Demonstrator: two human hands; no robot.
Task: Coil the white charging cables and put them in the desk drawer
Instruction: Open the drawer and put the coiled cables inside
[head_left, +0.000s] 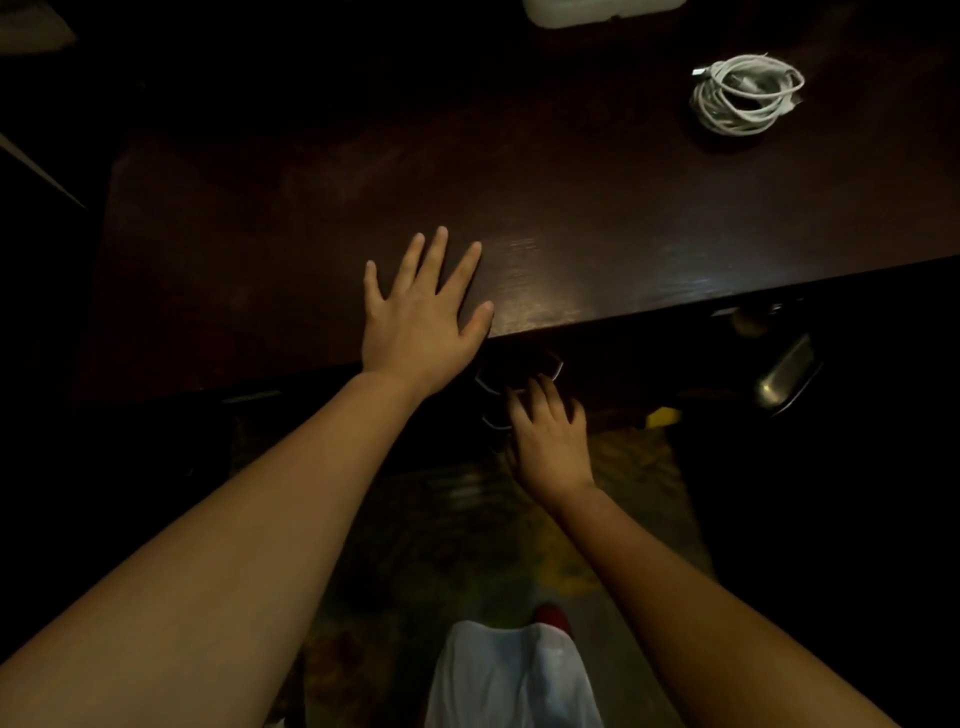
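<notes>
A coiled bundle of white charging cables (745, 93) lies on the dark wooden desk (311, 197) at the far right. My left hand (421, 317) rests flat on the desk near its front edge, fingers spread. Below the edge, my right hand (548, 441) is at the dark drawer front, its fingers curled at a thin metal drawer handle (519, 374). The drawer front is in deep shadow; whether the drawer stands open is not clear.
A white box-like object (597, 10) sits at the desk's back edge. A metal object (787, 376) and a yellow item (662, 415) lie under the desk at the right. Patterned floor and white clothing (514, 675) are below.
</notes>
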